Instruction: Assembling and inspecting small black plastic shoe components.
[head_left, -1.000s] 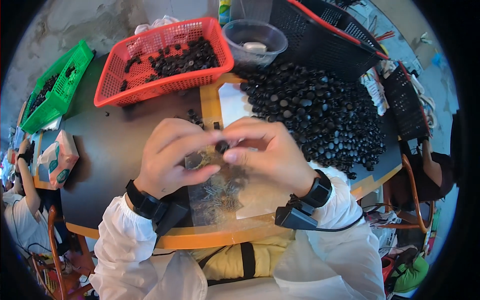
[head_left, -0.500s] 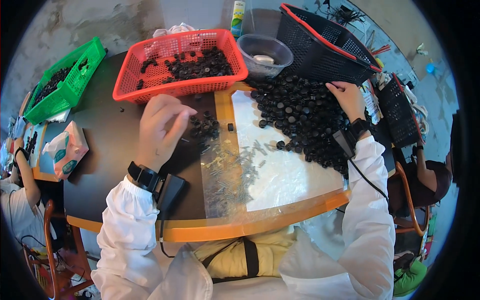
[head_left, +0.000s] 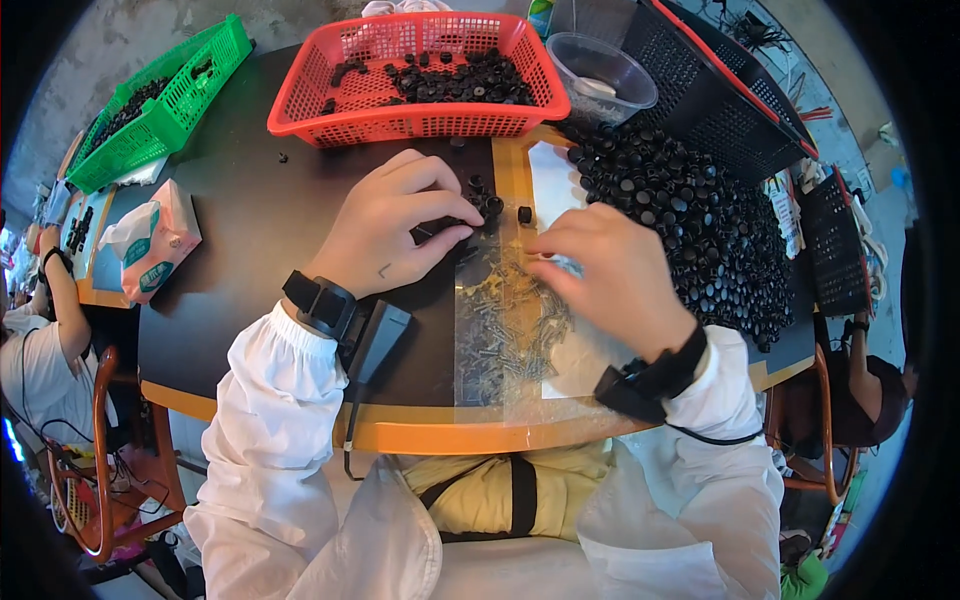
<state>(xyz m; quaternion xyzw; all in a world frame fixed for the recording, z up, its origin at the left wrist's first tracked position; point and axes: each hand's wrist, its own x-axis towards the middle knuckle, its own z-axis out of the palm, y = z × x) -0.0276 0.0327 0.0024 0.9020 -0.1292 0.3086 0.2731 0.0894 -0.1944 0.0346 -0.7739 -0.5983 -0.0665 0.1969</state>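
My left hand (head_left: pixel 400 215) is over the dark tabletop, thumb and index finger closed together beside a small cluster of black round caps (head_left: pixel 477 190). What sits between those fingertips is too small to make out. My right hand (head_left: pixel 615 275) hovers above the scattered thin metal pins (head_left: pixel 520 335), its thumb and fingers drawn together; anything in them is hidden. A single black cap (head_left: pixel 525 214) lies between the two hands. Beyond my right hand spreads a large heap of black caps (head_left: pixel 690 210), partly on a white sheet (head_left: pixel 585 365).
A red basket (head_left: pixel 420 127) with black parts stands at the back, beside a clear plastic tub (head_left: pixel 600 75) and a tall black basket (head_left: pixel 700 85). To the left are a green basket (head_left: pixel 165 125) and a tissue pack (head_left: pixel 165 245). Other people sit at both sides.
My right hand has left the heap of black caps and come left and nearer, over the pins. My left hand has moved right, to the small cluster, its fingertips closing.
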